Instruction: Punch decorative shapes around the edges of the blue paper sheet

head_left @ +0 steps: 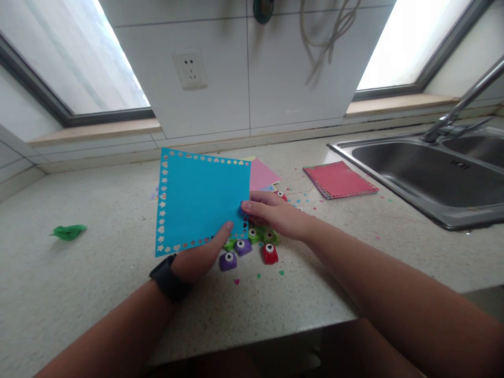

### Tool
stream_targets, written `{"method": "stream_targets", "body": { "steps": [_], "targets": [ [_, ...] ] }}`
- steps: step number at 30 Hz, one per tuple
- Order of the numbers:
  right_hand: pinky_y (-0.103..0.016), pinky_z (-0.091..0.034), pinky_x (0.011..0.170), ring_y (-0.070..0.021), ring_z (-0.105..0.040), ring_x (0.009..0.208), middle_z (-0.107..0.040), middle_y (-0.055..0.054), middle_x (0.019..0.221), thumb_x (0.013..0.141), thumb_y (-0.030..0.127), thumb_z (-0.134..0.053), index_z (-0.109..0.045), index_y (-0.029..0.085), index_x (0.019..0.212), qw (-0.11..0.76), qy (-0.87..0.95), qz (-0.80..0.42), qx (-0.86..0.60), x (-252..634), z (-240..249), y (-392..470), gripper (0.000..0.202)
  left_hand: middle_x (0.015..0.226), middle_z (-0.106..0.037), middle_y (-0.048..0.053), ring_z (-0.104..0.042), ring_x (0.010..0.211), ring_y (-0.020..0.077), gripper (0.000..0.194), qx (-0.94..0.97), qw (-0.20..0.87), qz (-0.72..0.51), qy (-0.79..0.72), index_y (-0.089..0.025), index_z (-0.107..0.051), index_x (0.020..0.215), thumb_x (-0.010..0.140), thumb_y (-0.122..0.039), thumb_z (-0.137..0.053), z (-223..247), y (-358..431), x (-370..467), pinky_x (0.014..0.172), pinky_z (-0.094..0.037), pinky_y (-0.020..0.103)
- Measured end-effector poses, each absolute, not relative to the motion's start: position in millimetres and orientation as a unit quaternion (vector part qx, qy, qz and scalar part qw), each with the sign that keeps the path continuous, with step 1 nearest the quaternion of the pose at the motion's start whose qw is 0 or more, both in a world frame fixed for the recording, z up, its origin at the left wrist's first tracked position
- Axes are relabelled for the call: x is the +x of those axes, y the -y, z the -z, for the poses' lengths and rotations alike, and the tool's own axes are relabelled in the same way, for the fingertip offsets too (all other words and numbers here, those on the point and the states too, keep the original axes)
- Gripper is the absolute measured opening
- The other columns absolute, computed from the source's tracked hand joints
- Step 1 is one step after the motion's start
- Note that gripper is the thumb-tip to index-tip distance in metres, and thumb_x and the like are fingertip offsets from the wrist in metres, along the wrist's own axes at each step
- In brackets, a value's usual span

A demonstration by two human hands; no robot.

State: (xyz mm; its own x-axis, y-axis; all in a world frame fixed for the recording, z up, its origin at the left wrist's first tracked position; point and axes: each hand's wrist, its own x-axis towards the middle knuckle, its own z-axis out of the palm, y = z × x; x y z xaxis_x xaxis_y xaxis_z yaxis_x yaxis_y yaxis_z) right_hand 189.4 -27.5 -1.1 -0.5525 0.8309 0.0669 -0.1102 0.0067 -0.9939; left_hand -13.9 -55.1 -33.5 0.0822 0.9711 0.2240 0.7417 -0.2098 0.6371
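A blue paper sheet (pixel 200 199) stands raised, with small shapes cut along its left, top and bottom edges and part of the right. My left hand (pixel 208 249) holds its lower edge, thumb in front, other fingers hidden behind. At the right edge my right hand (pixel 273 210) grips a small blue punch (pixel 242 209), which sits on the sheet's border. Below and behind the sheet lie purple punches (pixel 228 261), a red punch (pixel 270 254) and green punches (pixel 269 235). Another red punch (pixel 281 195) is partly hidden behind my right hand.
Pink paper (pixel 263 175) lies behind the blue sheet. A stack of red-topped punched sheets (pixel 340 180) lies right, beside the steel sink (pixel 417 168). A crumpled green item (pixel 68 232) is at the left. Tiny cut-outs dot the counter (pixel 118 273).
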Motion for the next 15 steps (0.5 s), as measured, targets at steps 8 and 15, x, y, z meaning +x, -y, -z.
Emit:
{"method": "stream_targets", "body": {
  "steps": [8,15],
  "targets": [
    [-0.024,-0.040,0.059,-0.0108,-0.048,0.063,-0.054,0.001,0.077,0.092,0.044,-0.061,-0.061,0.018,0.087,0.376,0.610,-0.630,-0.298,189.2,1.0,26.4,0.026,0.147,-0.057,0.003,-0.033,0.148,0.0282,0.061,0.719,0.179,-0.329,-0.585,-0.026,-0.056,0.141,0.088,-0.054,-0.055,27.6,57.3,-13.2,0.127,-0.010,0.048],
    [-0.024,-0.040,0.059,-0.0110,-0.048,0.064,-0.055,0.001,0.077,0.092,0.045,-0.061,-0.061,0.018,0.088,0.371,0.614,-0.627,-0.304,189.2,0.5,27.0,0.027,0.143,-0.060,0.002,-0.035,0.147,0.0271,0.058,0.716,0.204,-0.330,-0.580,-0.028,-0.056,0.142,0.089,-0.052,-0.055,27.6,58.1,-13.4,0.128,-0.009,0.045]
  ]
}}
